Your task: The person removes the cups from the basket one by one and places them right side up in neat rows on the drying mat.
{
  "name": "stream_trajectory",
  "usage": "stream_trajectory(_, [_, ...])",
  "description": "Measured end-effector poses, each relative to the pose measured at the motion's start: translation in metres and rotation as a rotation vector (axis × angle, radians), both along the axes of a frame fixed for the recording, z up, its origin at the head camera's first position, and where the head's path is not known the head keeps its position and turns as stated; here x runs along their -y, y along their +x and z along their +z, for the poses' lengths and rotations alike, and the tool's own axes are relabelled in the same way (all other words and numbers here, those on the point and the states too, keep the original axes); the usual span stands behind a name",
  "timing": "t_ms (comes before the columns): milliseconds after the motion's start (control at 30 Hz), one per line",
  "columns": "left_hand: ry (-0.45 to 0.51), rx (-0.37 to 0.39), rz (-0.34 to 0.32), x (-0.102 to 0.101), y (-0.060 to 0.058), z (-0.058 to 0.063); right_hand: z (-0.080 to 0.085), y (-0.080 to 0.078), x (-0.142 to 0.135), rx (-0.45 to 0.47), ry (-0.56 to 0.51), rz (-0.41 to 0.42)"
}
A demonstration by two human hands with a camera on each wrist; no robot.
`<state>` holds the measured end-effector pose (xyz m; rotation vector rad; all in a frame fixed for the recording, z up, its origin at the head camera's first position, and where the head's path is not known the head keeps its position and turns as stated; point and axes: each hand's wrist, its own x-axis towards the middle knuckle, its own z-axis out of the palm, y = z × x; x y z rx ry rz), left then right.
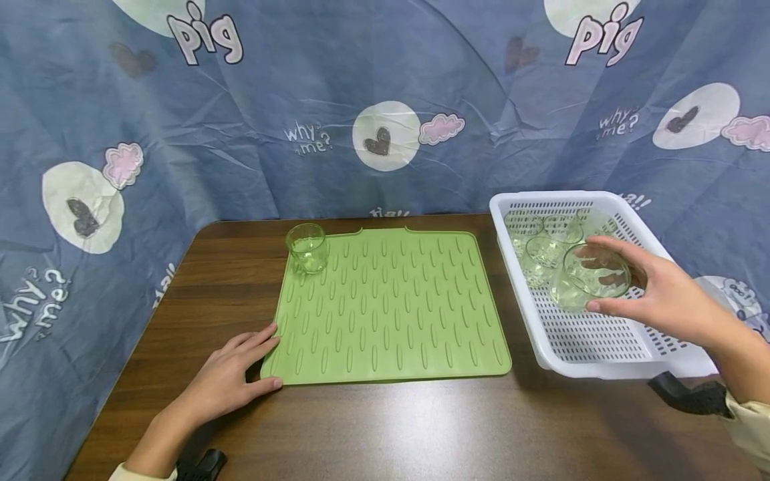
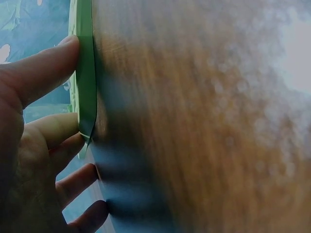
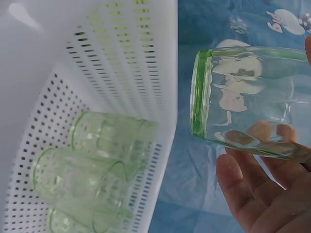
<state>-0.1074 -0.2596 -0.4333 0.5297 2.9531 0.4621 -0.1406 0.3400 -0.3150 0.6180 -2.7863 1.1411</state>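
My right hand (image 1: 674,297) grips a clear, green-tinted drinking glass (image 1: 577,284) above the near half of a white perforated basket (image 1: 544,344). Thumb and fingers lie on opposite sides of this glass, and in the right wrist view its thick green base (image 3: 200,94) points toward the basket. My left hand (image 1: 225,374) rests at the near left corner of a green ridged mat (image 1: 385,300), thumb and fingertips touching its edge with the fingers spread. On the mat's far left corner stands another glass (image 1: 308,252), upright.
Several more green-tinted glasses (image 3: 114,138) sit inside the basket, toward its far end. The basket stands right of the mat on a brown wooden table (image 1: 385,427). A blue printed cloth (image 1: 337,80) hangs behind the table and along its left side.
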Motion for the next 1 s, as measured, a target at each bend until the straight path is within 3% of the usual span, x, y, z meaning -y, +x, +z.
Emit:
stream_trajectory(333, [-0.004,0.004,0.007,0.001,0.001,0.001,0.007,-0.006,0.012,0.020,0.005,-0.083])
stream_trajectory(633, [-0.006,-0.016,-0.009,0.001,0.001,-0.001,0.012,-0.017,0.030,0.015,0.023,-0.024])
stream_trajectory(833, [-0.007,-0.024,-0.012,0.002,0.000,-0.002,0.020,-0.027,0.051,0.008,0.123,-0.030])
stream_trajectory(1000, [-0.008,-0.029,-0.013,0.002,0.000,-0.002,0.027,-0.038,0.072,0.034,0.182,0.048])
